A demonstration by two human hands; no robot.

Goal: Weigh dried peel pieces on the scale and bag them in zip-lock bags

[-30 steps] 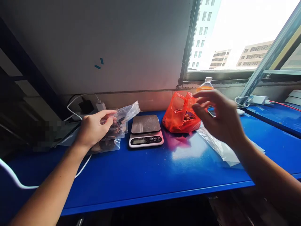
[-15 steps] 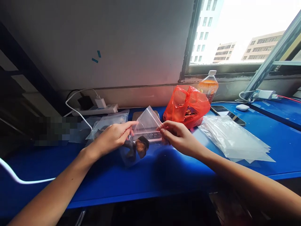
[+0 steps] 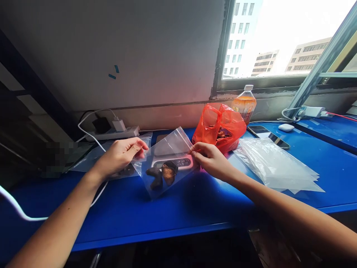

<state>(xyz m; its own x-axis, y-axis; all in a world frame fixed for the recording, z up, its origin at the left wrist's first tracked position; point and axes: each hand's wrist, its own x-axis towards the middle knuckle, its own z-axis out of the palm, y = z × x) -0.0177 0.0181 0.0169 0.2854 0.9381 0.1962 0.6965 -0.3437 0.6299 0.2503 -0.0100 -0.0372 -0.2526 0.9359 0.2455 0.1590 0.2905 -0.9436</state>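
Note:
My right hand (image 3: 208,156) pinches the right corner of a clear zip bag (image 3: 174,143), its zip edge slanting up at the back. Low in the bag lie a few dark brown lumps (image 3: 169,174) that look like dried mushrooms. Through the film shows a digital scale (image 3: 180,163) with a lit display. Off the bag's left side, my left hand (image 3: 131,150) hovers with loosely curled fingers, and I see nothing held in them. Behind and below it rest other clear bags (image 3: 126,169), with dark contents in at least one.
A red plastic bag (image 3: 219,130) of dried pieces stands behind my right hand, before a drink bottle (image 3: 245,102). Flat clear bags (image 3: 281,163), a phone (image 3: 267,136) and a white case (image 3: 286,127) lie right. A power strip (image 3: 128,132) and white cable (image 3: 95,137) are left.
My left hand has let go of the zip bag and moved left. My right hand keeps its pinch on the corner, and the dark lumps show more fully.

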